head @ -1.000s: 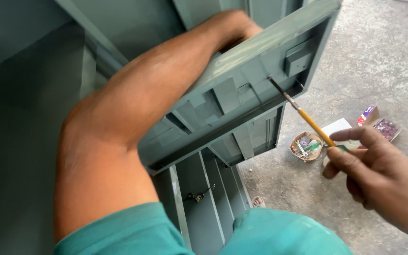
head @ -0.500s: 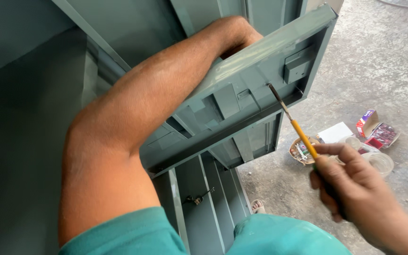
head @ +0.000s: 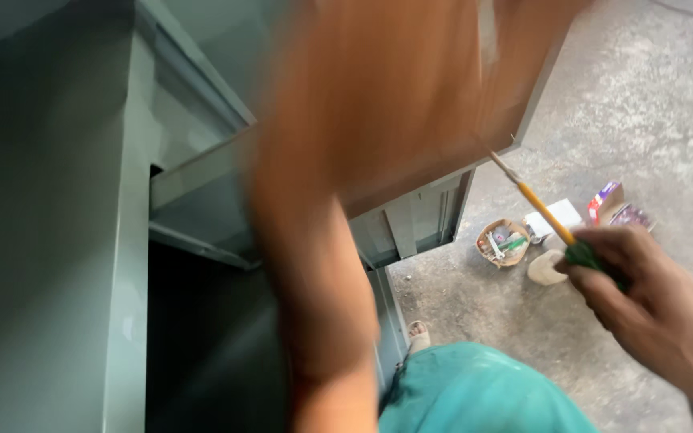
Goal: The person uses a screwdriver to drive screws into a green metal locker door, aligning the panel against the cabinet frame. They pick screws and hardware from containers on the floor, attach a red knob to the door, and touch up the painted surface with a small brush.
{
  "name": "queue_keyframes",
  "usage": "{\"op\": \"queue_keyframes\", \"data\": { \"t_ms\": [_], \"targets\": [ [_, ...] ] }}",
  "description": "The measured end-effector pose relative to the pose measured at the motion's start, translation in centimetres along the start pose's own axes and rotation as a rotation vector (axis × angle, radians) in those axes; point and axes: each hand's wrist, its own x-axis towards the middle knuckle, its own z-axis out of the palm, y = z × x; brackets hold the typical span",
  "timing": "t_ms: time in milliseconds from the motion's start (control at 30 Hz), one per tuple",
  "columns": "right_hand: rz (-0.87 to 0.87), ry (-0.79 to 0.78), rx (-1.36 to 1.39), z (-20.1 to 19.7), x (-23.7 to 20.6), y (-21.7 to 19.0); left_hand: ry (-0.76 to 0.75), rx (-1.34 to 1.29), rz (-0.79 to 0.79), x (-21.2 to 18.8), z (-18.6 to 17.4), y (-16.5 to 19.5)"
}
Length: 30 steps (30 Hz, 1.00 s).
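At the far left stands a grey-green metal cabinet [head: 50,240], its flat side wall filling that edge of the view, with a dark opening beside it and a ledge running across at mid-height. Next comes the person's left arm, a broad blurred band rising from the bottom centre to the top of the picture; the left hand itself is lost in the blur near the top (whether it is spread or gripping cannot be told). Behind the arm, a metal panel [head: 423,216] of the same colour juts out from the cabinet, ribbed on its underside. Below it lies the person's teal clothing [head: 475,393], and a sandalled foot [head: 419,335] shows just beside the cabinet's base.

Further right, a screwdriver [head: 535,204] with a yellow shaft and green handle slants up to the left, its tip near the panel's lower edge. The right hand [head: 643,305] has its fingers curled tight around the green handle. On the concrete floor [head: 651,104] beyond, near the tool, sit a small round tray of bits [head: 500,243], a white box [head: 559,215] and a red packet [head: 605,200].
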Motion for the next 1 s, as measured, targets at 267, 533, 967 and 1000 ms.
{"op": "queue_keyframes", "data": {
  "t_ms": [267,533,967,1000],
  "targets": [
    [-0.148,0.302,-0.101,2.1,-1.9,-1.2,0.710,0.012,-0.457,-17.8,15.4,-2.0],
    [-0.211,0.399,-0.430,3.3,-1.3,-5.4,0.502,-0.726,-0.722,-14.6,11.4,-8.7],
    [-0.278,0.465,-0.308,4.6,-0.8,-3.2,0.316,-0.784,-0.898,-11.2,10.1,-11.2],
    [-0.277,0.466,-0.309,4.7,-0.7,-2.9,0.314,-0.757,-0.926,-11.1,10.2,-11.1]
  ]
}}
